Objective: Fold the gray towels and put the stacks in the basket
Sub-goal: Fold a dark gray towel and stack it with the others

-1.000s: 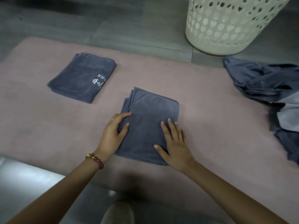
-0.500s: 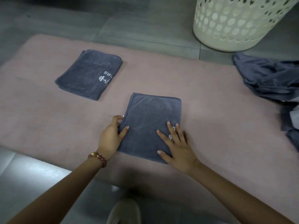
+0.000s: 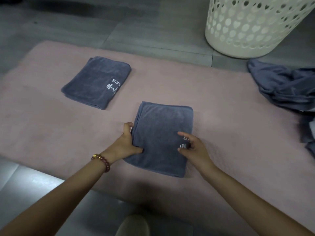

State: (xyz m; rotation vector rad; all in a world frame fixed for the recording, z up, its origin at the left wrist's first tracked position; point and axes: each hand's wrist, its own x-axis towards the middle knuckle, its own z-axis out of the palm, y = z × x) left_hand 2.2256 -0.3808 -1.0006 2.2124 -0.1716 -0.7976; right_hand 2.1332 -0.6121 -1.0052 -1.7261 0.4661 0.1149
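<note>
On mat point(image 3: 51, 133), towel point(image 3: 162, 132) — gray, folded flat

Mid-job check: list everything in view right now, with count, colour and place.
near folded towel: one, gray, middle of the mat
far folded towel: one, gray with white logo, far left on the mat
unfolded towels: one heap, count unclear, gray, right edge of the mat
basket: one, white, perforated, on the floor beyond the mat
mat: one, pink, on the floor
floor: gray
shoe: one, pale, bottom edge
bracelet: one, reddish beads, left wrist
left hand: grips the near folded towel's left edge
right hand: fingers relaxed, at its right side
</note>
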